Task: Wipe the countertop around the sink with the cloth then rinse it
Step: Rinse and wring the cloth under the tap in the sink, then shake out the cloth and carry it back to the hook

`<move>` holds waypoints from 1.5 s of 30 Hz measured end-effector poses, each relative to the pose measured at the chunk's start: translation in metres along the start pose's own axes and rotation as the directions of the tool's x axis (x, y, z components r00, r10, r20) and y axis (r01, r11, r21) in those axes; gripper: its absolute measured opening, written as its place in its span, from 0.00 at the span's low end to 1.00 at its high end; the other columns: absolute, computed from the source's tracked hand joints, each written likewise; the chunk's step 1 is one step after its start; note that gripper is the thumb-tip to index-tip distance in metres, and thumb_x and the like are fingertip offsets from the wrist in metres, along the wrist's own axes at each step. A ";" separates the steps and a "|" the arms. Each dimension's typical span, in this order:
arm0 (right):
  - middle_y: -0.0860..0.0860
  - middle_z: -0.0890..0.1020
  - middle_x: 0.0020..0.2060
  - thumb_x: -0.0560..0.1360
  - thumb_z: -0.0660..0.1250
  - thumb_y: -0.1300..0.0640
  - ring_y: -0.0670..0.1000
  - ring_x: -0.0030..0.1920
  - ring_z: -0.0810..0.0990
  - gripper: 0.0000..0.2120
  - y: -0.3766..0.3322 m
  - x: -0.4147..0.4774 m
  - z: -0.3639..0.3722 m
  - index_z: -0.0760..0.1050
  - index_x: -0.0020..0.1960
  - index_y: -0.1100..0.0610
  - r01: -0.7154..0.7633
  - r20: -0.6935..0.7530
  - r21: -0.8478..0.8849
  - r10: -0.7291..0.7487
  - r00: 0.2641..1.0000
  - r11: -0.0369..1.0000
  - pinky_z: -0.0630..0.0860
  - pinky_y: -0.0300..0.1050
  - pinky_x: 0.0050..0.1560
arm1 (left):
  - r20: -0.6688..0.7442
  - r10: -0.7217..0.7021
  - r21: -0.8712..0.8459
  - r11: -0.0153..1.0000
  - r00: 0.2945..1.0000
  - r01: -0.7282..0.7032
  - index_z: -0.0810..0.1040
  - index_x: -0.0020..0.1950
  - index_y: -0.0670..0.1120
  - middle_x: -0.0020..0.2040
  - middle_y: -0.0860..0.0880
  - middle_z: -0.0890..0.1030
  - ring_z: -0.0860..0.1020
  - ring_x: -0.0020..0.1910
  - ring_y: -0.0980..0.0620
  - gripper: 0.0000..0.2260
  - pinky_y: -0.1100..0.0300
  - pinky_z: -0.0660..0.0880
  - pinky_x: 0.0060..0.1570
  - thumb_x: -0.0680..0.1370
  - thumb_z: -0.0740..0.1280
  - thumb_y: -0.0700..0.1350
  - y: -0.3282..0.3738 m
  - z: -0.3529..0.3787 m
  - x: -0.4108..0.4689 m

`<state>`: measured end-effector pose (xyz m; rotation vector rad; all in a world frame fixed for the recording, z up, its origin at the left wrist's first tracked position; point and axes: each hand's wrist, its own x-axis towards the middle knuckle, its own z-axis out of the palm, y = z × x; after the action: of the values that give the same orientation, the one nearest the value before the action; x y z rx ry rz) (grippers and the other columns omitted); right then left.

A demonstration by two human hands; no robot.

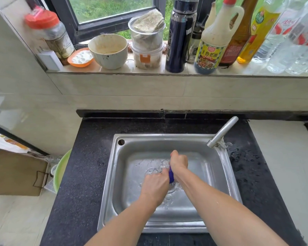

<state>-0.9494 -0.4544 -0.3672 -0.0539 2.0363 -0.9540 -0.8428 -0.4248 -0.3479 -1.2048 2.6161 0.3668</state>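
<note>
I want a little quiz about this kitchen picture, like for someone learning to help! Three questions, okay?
1. True or false: the blue cloth lies flat on the black countertop.
2. What are the left hand and right hand doing? A) both grip the cloth over the sink B) both rest open C) only one holds it
3. Fill in: the countertop right of the tap looks ____.

Key: 1 false; 2 A; 3 wet.
</note>
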 end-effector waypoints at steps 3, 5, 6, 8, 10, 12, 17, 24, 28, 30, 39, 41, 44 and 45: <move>0.53 0.73 0.24 0.72 0.58 0.62 0.53 0.25 0.68 0.10 -0.006 -0.011 -0.008 0.68 0.32 0.59 -0.090 0.225 0.068 0.073 0.972 0.994 0.65 0.39 0.29 | -0.061 -0.009 0.065 0.998 0.998 0.013 0.71 0.56 0.45 0.46 0.45 0.78 0.80 0.41 0.43 0.15 0.52 0.68 0.36 0.72 0.69 0.39 -0.018 0.006 -0.003; 0.52 0.78 0.31 0.73 0.61 0.60 0.53 0.33 0.74 0.09 -0.017 -0.018 -0.020 0.75 0.35 0.56 -0.104 0.372 -0.049 0.115 0.921 0.993 0.71 0.42 0.38 | -0.103 -0.043 0.066 0.997 0.994 0.050 0.70 0.55 0.49 0.49 0.47 0.75 0.77 0.47 0.44 0.14 0.52 0.68 0.44 0.72 0.69 0.43 -0.033 0.006 -0.006; 0.52 0.80 0.35 0.74 0.63 0.58 0.53 0.38 0.76 0.08 -0.022 -0.019 -0.028 0.79 0.39 0.55 -0.085 0.444 -0.089 0.116 0.889 0.992 0.73 0.45 0.45 | -0.084 -0.091 0.016 0.996 0.992 0.092 0.70 0.55 0.50 0.52 0.48 0.73 0.74 0.51 0.45 0.13 0.51 0.67 0.47 0.74 0.68 0.47 -0.041 0.005 -0.007; 0.52 0.82 0.41 0.76 0.63 0.54 0.53 0.45 0.77 0.09 -0.029 -0.019 -0.040 0.82 0.49 0.53 -0.093 0.611 0.008 0.069 0.789 0.996 0.73 0.50 0.52 | -0.042 -0.174 -0.138 0.976 0.984 0.167 0.71 0.56 0.50 0.55 0.50 0.71 0.71 0.56 0.46 0.14 0.52 0.66 0.52 0.75 0.66 0.55 -0.055 0.000 -0.009; 0.53 0.82 0.52 0.79 0.59 0.52 0.54 0.51 0.77 0.13 -0.024 -0.018 -0.046 0.79 0.58 0.53 0.018 0.554 -0.092 0.036 0.832 0.996 0.73 0.48 0.51 | 0.023 -0.258 -0.392 0.886 0.966 0.247 0.74 0.54 0.49 0.52 0.50 0.74 0.74 0.54 0.46 0.14 0.51 0.71 0.52 0.73 0.68 0.54 -0.065 -0.010 -0.011; 0.53 0.79 0.60 0.79 0.57 0.51 0.56 0.57 0.76 0.15 -0.005 -0.015 -0.043 0.76 0.61 0.53 0.351 0.290 -0.600 -0.214 0.933 0.719 0.74 0.48 0.53 | 0.058 -0.311 -0.577 0.765 0.949 0.286 0.71 0.51 0.46 0.48 0.48 0.77 0.77 0.48 0.44 0.11 0.51 0.74 0.47 0.73 0.68 0.49 -0.071 -0.018 -0.017; 0.48 0.83 0.51 0.79 0.59 0.44 0.51 0.52 0.80 0.16 -0.004 -0.060 -0.019 0.79 0.55 0.52 0.575 0.346 -0.293 -0.476 0.809 0.764 0.74 0.42 0.51 | -0.040 -0.306 -0.620 0.754 0.951 0.217 0.63 0.52 0.48 0.42 0.49 0.77 0.77 0.40 0.44 0.16 0.51 0.75 0.41 0.73 0.66 0.53 -0.074 -0.034 -0.035; 0.60 0.83 0.47 0.72 0.73 0.58 0.53 0.38 0.82 0.18 -0.043 -0.101 -0.021 0.74 0.59 0.62 0.352 0.529 0.163 -0.383 0.757 0.922 0.81 0.51 0.44 | 0.089 -0.236 -0.933 0.320 0.968 0.164 0.70 0.34 0.45 0.31 0.48 0.72 0.69 0.26 0.56 0.16 0.60 0.67 0.31 0.79 0.65 0.52 -0.072 -0.083 -0.065; 0.63 0.83 0.50 0.70 0.73 0.61 0.59 0.47 0.82 0.20 -0.063 -0.119 -0.039 0.74 0.61 0.61 0.259 0.729 0.311 -0.405 0.552 0.914 0.79 0.49 0.46 | 0.278 -0.192 -0.918 -0.342 0.941 0.201 0.79 0.48 0.40 0.37 0.42 0.77 0.75 0.34 0.48 0.08 0.58 0.71 0.37 0.77 0.63 0.42 -0.070 -0.109 -0.089; 0.61 0.83 0.50 0.69 0.74 0.63 0.58 0.47 0.81 0.21 -0.072 -0.126 -0.049 0.76 0.60 0.61 0.261 0.786 0.308 -0.399 0.473 0.915 0.79 0.48 0.46 | 0.254 -0.096 -0.846 -0.504 0.962 0.173 0.78 0.53 0.39 0.38 0.42 0.77 0.75 0.34 0.47 0.13 0.56 0.72 0.37 0.70 0.67 0.42 -0.071 -0.119 -0.101; 0.60 0.79 0.38 0.72 0.56 0.73 0.54 0.35 0.76 0.17 -0.096 -0.137 -0.088 0.79 0.36 0.59 0.367 0.709 0.360 -0.508 0.490 0.857 0.73 0.44 0.36 | -0.216 -0.352 -0.976 0.056 0.911 -0.210 0.78 0.44 0.40 0.40 0.43 0.82 0.78 0.40 0.49 0.09 0.59 0.75 0.41 0.69 0.70 0.44 -0.041 -0.147 -0.106; 0.57 0.79 0.37 0.70 0.55 0.67 0.54 0.36 0.73 0.16 -0.102 -0.134 -0.095 0.79 0.34 0.55 0.458 0.714 0.318 -0.528 0.461 0.830 0.69 0.44 0.36 | -0.291 -0.346 -0.950 0.210 0.892 -0.229 0.78 0.45 0.40 0.42 0.40 0.82 0.79 0.42 0.50 0.11 0.55 0.75 0.44 0.67 0.72 0.44 -0.030 -0.154 -0.110; 0.55 0.82 0.39 0.65 0.57 0.59 0.52 0.39 0.78 0.15 -0.112 -0.137 -0.105 0.81 0.43 0.57 0.590 0.817 0.241 -0.490 0.306 0.771 0.73 0.45 0.40 | -0.289 -0.431 -0.957 0.160 0.855 -0.243 0.77 0.42 0.41 0.38 0.42 0.80 0.77 0.37 0.50 0.10 0.59 0.74 0.38 0.68 0.73 0.46 -0.020 -0.175 -0.122; 0.56 0.82 0.39 0.64 0.58 0.59 0.51 0.38 0.78 0.15 -0.117 -0.140 -0.109 0.81 0.43 0.58 0.620 0.866 0.207 -0.436 0.244 0.757 0.74 0.44 0.39 | -0.248 -0.455 -0.967 0.061 0.855 -0.248 0.78 0.42 0.39 0.37 0.43 0.81 0.78 0.35 0.50 0.10 0.60 0.73 0.36 0.70 0.72 0.46 -0.019 -0.182 -0.129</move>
<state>-0.9741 -0.4199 -0.1590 -1.2088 1.0203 -0.8283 -0.7665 -0.4042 -0.1384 -2.0431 2.3140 2.5614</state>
